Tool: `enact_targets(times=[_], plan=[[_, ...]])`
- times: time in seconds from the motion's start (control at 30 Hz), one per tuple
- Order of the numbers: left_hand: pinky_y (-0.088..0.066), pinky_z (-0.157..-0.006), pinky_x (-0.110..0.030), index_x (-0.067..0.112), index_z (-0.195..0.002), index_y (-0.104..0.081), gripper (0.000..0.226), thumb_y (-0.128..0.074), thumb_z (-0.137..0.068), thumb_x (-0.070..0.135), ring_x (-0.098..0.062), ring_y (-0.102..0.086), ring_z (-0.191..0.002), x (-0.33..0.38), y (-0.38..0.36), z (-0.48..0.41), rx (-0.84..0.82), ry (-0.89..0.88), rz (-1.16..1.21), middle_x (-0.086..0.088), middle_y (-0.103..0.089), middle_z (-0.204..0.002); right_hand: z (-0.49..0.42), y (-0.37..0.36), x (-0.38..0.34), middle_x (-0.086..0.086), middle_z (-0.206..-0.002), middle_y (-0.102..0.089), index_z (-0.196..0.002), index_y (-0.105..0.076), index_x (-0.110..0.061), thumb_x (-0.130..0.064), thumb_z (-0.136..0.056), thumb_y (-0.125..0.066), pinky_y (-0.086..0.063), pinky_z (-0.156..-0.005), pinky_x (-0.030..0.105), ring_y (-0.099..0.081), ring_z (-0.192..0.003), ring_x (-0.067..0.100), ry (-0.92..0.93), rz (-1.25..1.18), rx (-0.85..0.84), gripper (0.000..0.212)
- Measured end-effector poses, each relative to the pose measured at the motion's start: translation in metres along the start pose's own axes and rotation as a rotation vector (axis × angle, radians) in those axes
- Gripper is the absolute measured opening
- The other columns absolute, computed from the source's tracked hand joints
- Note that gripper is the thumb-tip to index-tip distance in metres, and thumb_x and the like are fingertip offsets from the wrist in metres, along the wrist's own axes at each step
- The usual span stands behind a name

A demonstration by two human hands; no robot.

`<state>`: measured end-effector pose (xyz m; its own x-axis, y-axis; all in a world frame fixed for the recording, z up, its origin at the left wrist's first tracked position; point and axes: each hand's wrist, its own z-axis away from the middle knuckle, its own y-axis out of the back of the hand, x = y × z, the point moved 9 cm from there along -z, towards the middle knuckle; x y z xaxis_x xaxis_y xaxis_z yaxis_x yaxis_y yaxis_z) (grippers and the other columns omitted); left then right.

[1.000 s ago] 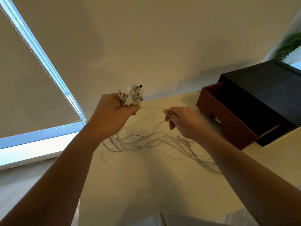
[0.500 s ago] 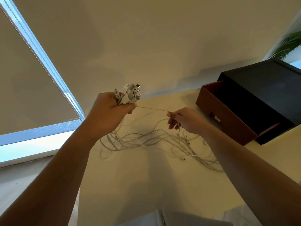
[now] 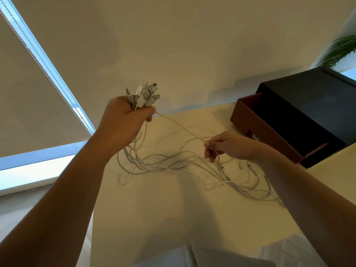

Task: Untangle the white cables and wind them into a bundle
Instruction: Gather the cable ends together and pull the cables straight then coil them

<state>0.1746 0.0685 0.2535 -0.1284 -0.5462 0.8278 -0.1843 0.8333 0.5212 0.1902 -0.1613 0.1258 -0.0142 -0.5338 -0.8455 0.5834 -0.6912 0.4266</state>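
White cables (image 3: 173, 164) sprawled across the desk (image 3: 154, 218), short of the brown box (image 3: 269, 135) at right. The left hand (image 3: 125, 120) clenched their plugs (image 3: 146, 95); the right hand (image 3: 229, 145) pinched one strand (image 3: 181, 126).

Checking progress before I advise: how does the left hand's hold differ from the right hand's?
The left hand clutches a whole bunch of connector ends, sticking up out of its fist; the right hand pinches just one cable. The left hand is raised higher; the right hand sits lower, close above the tangle on the table. Shared: both hold that one cable, which runs between them.
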Motion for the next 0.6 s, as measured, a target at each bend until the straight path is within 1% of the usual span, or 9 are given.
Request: enact_targets(times=[0.07,0.1,0.17,0.23,0.27,0.33,0.4,0.53,0.6], plan=[[-0.029,-0.042,-0.010,0.015,-0.052,-0.054,0.035,-0.065,-0.085,0.018,-0.006,-0.039,-0.038,0.005,-0.006,0.001,-0.028,-0.021,0.007,0.008,-0.037,-0.039,-0.003,-0.004,0.003,0.012,-0.078,-0.072,-0.083,-0.074,-0.004,-0.038,-0.093,-0.054,-0.042,-0.068,0.015,-0.060,-0.066,0.007,-0.056,0.077,-0.001,0.041],[-0.029,-0.044,-0.010,0.016,-0.052,-0.054,0.035,-0.065,-0.086,0.019,-0.006,-0.040,-0.041,0.007,-0.009,0.002,-0.038,-0.031,0.007,0.008,-0.039,-0.041,-0.005,-0.006,0.005,0.009,-0.078,-0.073,-0.083,-0.074,-0.006,-0.039,-0.093,-0.055,-0.043,-0.068,0.014,-0.060,-0.066,0.006,-0.081,0.108,-0.008,0.040],[-0.029,-0.044,-0.011,0.016,-0.052,-0.054,0.036,-0.065,-0.086,0.020,-0.007,-0.040,-0.042,0.009,-0.010,0.002,-0.043,-0.035,0.006,0.008,-0.039,-0.042,-0.005,-0.014,0.010,0.004,-0.079,-0.074,-0.084,-0.076,-0.010,-0.039,-0.092,-0.056,-0.047,-0.076,0.019,-0.061,-0.071,0.006,-0.124,0.147,-0.073,0.036],[-0.027,-0.041,-0.012,0.015,-0.053,-0.054,0.035,-0.064,-0.086,0.020,-0.007,-0.036,-0.037,0.007,-0.007,0.000,-0.039,-0.022,0.015,0.009,-0.035,-0.035,-0.004,-0.028,0.014,0.000,-0.079,-0.074,-0.085,-0.076,-0.014,-0.039,-0.092,-0.058,-0.049,-0.082,0.027,-0.062,-0.075,0.007,-0.146,0.172,-0.170,0.031],[-0.027,-0.041,-0.012,0.015,-0.054,-0.054,0.035,-0.063,-0.087,0.021,-0.007,-0.034,-0.036,0.006,-0.006,-0.001,-0.038,-0.021,0.018,0.009,-0.034,-0.034,-0.003,-0.033,0.016,-0.001,-0.079,-0.074,-0.085,-0.076,-0.015,-0.039,-0.091,-0.059,-0.049,-0.077,0.024,-0.061,-0.074,0.006,-0.153,0.181,-0.200,0.030],[-0.030,-0.045,-0.014,0.015,-0.054,-0.054,0.035,-0.063,-0.087,0.021,-0.007,-0.035,-0.037,0.007,-0.008,0.001,-0.049,-0.028,0.009,0.009,-0.034,-0.035,-0.002,-0.039,0.018,-0.003,-0.078,-0.072,-0.085,-0.075,-0.016,-0.040,-0.092,-0.058,-0.043,-0.060,0.010,-0.058,-0.069,0.003,-0.174,0.175,-0.208,0.030],[-0.030,-0.045,-0.013,0.014,-0.054,-0.054,0.035,-0.063,-0.087,0.021,-0.007,-0.036,-0.037,0.008,-0.013,0.004,-0.067,-0.031,0.012,0.009,-0.035,-0.035,-0.004,-0.039,0.021,-0.005,-0.074,-0.071,-0.083,-0.074,-0.016,-0.040,-0.092,-0.058,-0.038,-0.051,0.006,-0.056,-0.063,0.000,-0.200,0.162,-0.188,0.031],[-0.027,-0.039,-0.012,0.014,-0.055,-0.053,0.034,-0.063,-0.087,0.020,-0.007,-0.033,-0.034,0.008,-0.010,0.002,-0.045,-0.012,0.054,0.009,-0.033,-0.034,-0.005,-0.038,0.035,-0.008,-0.071,-0.071,-0.083,-0.075,-0.015,-0.040,-0.089,-0.063,-0.040,-0.056,0.015,-0.052,-0.061,0.002,-0.257,0.247,-0.212,0.028],[-0.028,-0.040,-0.012,0.016,-0.055,-0.053,0.034,-0.063,-0.087,0.022,-0.006,-0.033,-0.035,0.007,-0.006,0.000,-0.032,-0.010,0.051,0.010,-0.034,-0.035,-0.004,-0.039,0.043,-0.003,-0.071,-0.070,-0.082,-0.075,-0.012,-0.034,-0.089,-0.065,-0.044,-0.057,0.017,-0.053,-0.058,0.004,-0.277,0.174,-0.203,0.025]])
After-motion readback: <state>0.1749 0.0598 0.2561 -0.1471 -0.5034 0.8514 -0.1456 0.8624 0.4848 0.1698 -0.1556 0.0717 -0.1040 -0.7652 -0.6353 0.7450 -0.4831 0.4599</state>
